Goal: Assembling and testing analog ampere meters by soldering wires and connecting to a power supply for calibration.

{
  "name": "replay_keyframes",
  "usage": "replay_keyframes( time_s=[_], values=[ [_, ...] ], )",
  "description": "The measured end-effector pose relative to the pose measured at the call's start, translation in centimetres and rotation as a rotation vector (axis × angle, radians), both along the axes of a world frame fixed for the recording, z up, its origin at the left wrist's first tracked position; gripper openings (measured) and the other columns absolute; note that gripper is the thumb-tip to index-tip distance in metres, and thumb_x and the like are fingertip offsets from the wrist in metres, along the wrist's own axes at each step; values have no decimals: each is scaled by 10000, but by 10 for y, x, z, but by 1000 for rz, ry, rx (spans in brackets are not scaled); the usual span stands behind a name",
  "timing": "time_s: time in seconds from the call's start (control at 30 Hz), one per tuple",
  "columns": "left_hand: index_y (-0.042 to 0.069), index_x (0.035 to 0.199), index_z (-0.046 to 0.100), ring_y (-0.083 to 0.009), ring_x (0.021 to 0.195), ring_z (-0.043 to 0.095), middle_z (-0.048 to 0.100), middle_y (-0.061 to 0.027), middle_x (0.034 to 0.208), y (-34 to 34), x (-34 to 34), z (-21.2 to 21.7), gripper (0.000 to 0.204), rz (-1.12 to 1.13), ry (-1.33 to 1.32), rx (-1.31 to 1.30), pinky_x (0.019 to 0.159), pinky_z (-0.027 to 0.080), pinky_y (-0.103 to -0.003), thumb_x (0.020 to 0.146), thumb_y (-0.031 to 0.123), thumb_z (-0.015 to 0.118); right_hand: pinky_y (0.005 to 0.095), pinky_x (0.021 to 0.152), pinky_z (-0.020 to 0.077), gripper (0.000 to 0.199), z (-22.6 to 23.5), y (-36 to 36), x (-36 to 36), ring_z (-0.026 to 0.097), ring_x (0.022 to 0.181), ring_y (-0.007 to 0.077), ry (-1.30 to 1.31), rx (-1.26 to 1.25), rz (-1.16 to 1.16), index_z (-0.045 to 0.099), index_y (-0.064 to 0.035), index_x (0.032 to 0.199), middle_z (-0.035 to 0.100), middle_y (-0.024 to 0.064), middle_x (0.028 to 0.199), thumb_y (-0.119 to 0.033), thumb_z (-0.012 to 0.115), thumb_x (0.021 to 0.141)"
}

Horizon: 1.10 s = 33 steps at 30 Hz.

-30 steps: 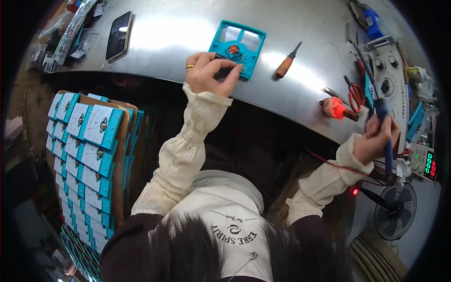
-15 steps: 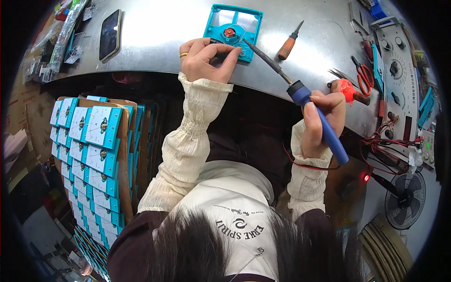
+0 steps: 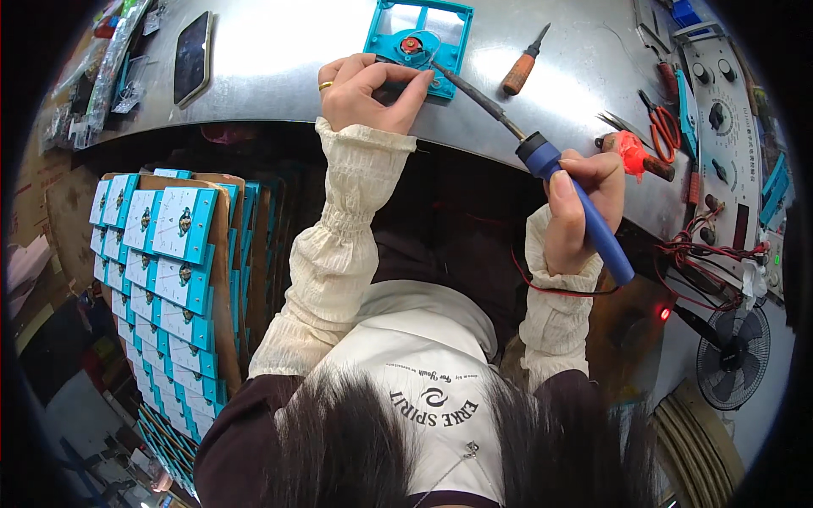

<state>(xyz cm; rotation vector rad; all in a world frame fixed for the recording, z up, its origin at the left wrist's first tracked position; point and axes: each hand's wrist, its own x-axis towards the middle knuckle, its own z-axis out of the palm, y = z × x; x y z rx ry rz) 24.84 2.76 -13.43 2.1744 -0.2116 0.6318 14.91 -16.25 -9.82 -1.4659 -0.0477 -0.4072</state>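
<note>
A teal plastic meter case with clear windows and a round red-centred part lies on the metal bench in front of me. My left hand, a ring on one finger, rests at its near left corner and covers it. Thumb and forefinger are pinched together over the near edge; what lies between them is hidden. In my right hand is a soldering iron, gripped by its blue handle. Its dark tip slants down to the case, just beside my left fingertips. A loop of thin wire curves around the red part.
An orange-handled screwdriver lies right of the case; red-handled cutters and a red-wrapped tool lie farther right. A control box with knobs and wires stands at the right edge. The phone is at left. Stacked teal-and-white panels fill the lower left.
The whole view has shifted slightly, bringing the bench things a little higher. Both hands keep their grip, and the iron's tip stays at about the same spot on the case.
</note>
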Motion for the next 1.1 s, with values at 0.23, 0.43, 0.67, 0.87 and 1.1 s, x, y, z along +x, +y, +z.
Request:
replay_keyframes(
  time_s=[0.23, 0.43, 0.67, 0.87, 1.1],
  values=[
    [84, 737, 765, -234, 907, 535, 646, -31, 741, 0, -2, 8, 173, -16, 52, -14, 797, 452, -355, 692, 227, 851, 220, 568, 315, 183, 3, 0, 0, 383, 613, 57, 21, 40, -54, 430, -29, 946, 474, 10, 709, -53, 587, 856],
    [44, 866, 761, -212, 945, 547, 662, -63, 891, 1, -4, 11, 192, -41, 101, 82, 806, 466, -330, 779, 209, 808, 223, 571, 319, 184, 1, 2, 0, 387, 621, 55, 20, 49, -55, 437, -24, 951, 489, 14, 715, -60, 595, 864],
    [78, 745, 773, -231, 932, 537, 658, -43, 761, 0, -1, 5, 186, -9, 47, 8, 772, 472, -359, 689, 234, 857, 220, 571, 320, 179, 2, -2, -2, 388, 612, 56, 25, 79, -62, 443, -23, 943, 496, 15, 713, -60, 594, 856],
    [77, 755, 776, -231, 940, 537, 661, -49, 773, -1, -2, 7, 192, -6, 67, -15, 771, 479, -360, 690, 238, 859, 212, 572, 321, 189, -1, 2, -1, 394, 617, 53, 30, 73, -66, 447, -23, 946, 502, 16, 722, -79, 608, 864],
    [43, 877, 770, -225, 967, 561, 676, -69, 906, 1, -8, 14, 200, -29, 123, 95, 829, 480, -343, 784, 216, 805, 216, 578, 332, 201, 3, 0, -3, 408, 630, 55, 19, 87, -63, 441, -24, 954, 502, 13, 728, -76, 617, 871]
  ],
)
